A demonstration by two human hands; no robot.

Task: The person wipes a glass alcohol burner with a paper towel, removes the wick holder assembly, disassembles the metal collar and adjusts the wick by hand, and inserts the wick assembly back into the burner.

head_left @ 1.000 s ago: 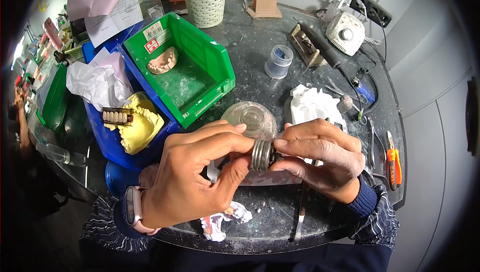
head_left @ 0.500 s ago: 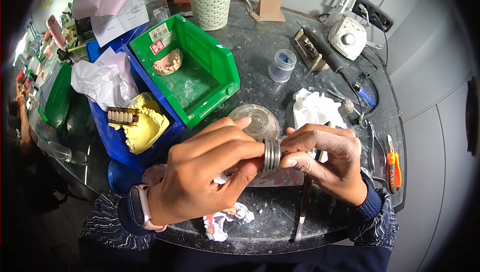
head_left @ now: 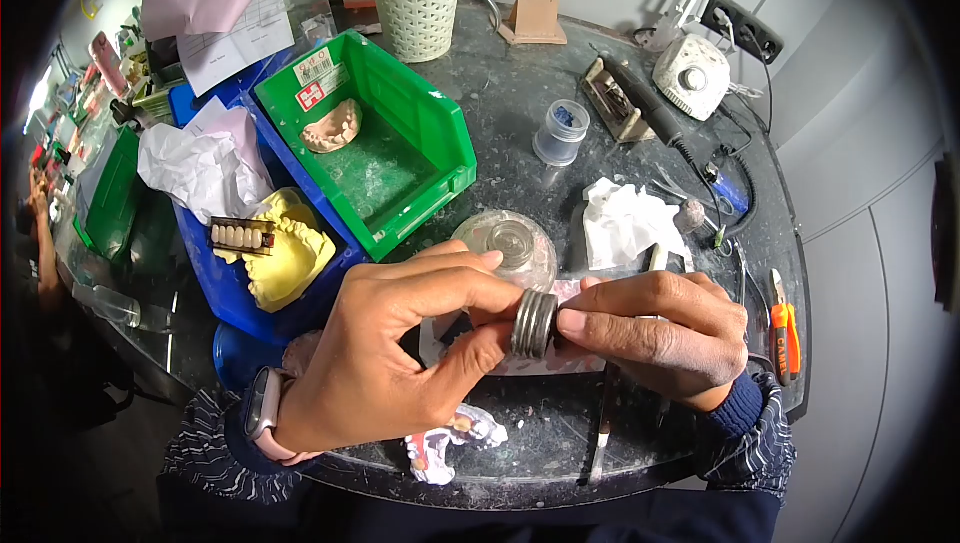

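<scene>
A short grey metal cylinder with ridges around it, like a coil, is held between both hands above the front of the bench. My left hand pinches its left side between thumb and fingers. At its right end, my right hand has thumb and forefinger closed on it; the fingertips partly cover that end. Behind the cylinder stands a round glass jar. Below my left hand lies a pink and white dental piece. A brush rests below my right hand.
At left, a green bin holding a dental cast stands against a blue bin with a yellow cast. Crumpled white tissue, a small blue-powder jar, a handpiece and orange-handled cutters are at right.
The ridged metal cylinder has moved slightly down and left and tilted. My right thumb and fingers have straightened and now press against its right end.
</scene>
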